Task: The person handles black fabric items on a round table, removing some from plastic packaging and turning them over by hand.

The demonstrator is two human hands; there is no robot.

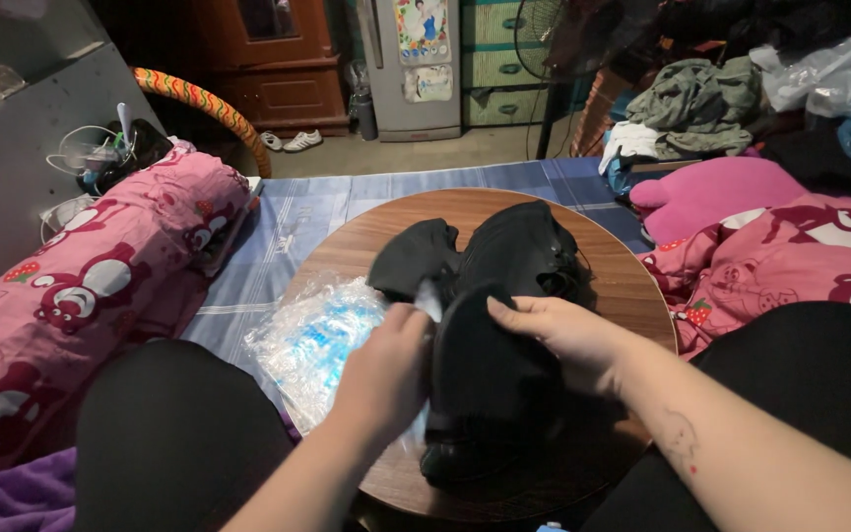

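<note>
Round wooden table [632,286] sits across your lap. On it, 2 black shoes: the one you hold [485,384] has its long axis running toward you, sole up; the other shoe [524,251] lies beyond it. Your right hand [563,340] grips the sole's edge, fingers curled. Your left hand [386,369] pinches a white wipe [428,299] against it. Clear plastic packet [312,340] lies left; contents unclear.

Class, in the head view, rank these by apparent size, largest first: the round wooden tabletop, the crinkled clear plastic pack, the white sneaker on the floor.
1. Round wooden tabletop
2. Crinkled clear plastic pack
3. White sneaker, though it lies far from the camera, so its true size is unsure.
</note>
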